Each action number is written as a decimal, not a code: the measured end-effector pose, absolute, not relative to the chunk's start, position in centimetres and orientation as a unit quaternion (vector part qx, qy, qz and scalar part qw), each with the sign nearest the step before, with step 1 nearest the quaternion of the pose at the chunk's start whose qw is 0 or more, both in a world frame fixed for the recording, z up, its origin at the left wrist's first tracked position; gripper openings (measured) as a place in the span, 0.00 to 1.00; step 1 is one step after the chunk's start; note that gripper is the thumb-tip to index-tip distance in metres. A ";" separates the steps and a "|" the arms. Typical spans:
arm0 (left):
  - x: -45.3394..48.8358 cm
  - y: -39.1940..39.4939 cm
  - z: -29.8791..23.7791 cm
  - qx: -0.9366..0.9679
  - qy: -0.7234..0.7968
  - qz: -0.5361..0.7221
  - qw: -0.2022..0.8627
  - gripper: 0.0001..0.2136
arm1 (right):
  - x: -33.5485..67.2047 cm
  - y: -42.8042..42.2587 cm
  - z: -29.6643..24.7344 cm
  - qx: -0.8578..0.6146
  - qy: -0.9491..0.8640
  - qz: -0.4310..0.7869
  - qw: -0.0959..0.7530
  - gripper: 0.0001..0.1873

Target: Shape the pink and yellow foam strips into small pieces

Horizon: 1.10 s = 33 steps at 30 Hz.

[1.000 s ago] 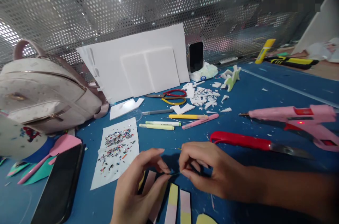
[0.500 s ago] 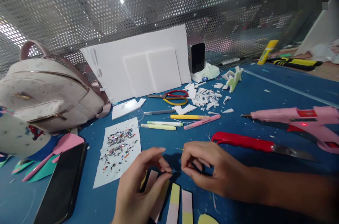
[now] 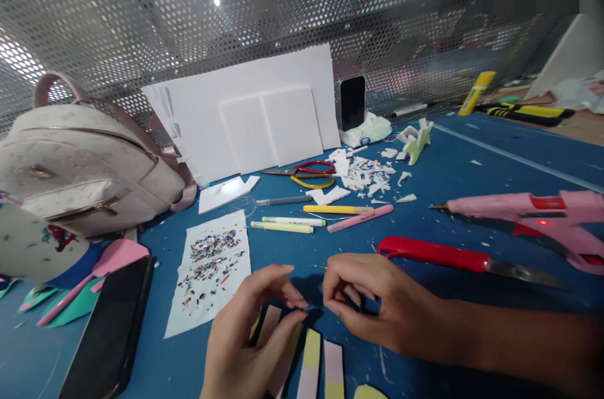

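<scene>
The left hand (image 3: 248, 336) and right hand (image 3: 389, 298) were apart above the blue surface (image 3: 278, 251). The left thumb and index finger nearly met at a tiny sliver (image 3: 308, 308) — too blurred to identify; whether the curled right fingers held anything could not be told. Pink-and-yellow strips (image 3: 309, 355) lay toward the surface's near edge. A slack pinch could drop the sliver among them. A leftward sweep across the white sheet's (image 3: 182, 320) right edge could scatter its multicoloured bits (image 3: 214, 245); forearm drift risked the exposed blade (image 3: 523, 272).
</scene>
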<state>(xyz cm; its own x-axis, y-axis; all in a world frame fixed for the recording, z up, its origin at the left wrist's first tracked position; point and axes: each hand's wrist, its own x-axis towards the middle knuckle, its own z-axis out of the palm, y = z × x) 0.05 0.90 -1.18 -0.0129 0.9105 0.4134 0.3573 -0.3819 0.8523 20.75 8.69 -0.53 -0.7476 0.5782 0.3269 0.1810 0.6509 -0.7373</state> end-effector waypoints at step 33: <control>0.9 0.4 -1.6 0.755 0.451 0.453 0.145 0.16 | 20.5 8.5 -0.2 -0.091 -0.915 0.305 0.248 0.04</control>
<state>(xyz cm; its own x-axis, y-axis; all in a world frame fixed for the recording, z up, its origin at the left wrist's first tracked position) 0.90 0.42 -1.58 0.1828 0.8126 0.5535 0.5490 -0.5514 0.6282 20.50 8.48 -0.15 -0.8608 0.3181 0.3974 0.0161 0.7973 -0.6033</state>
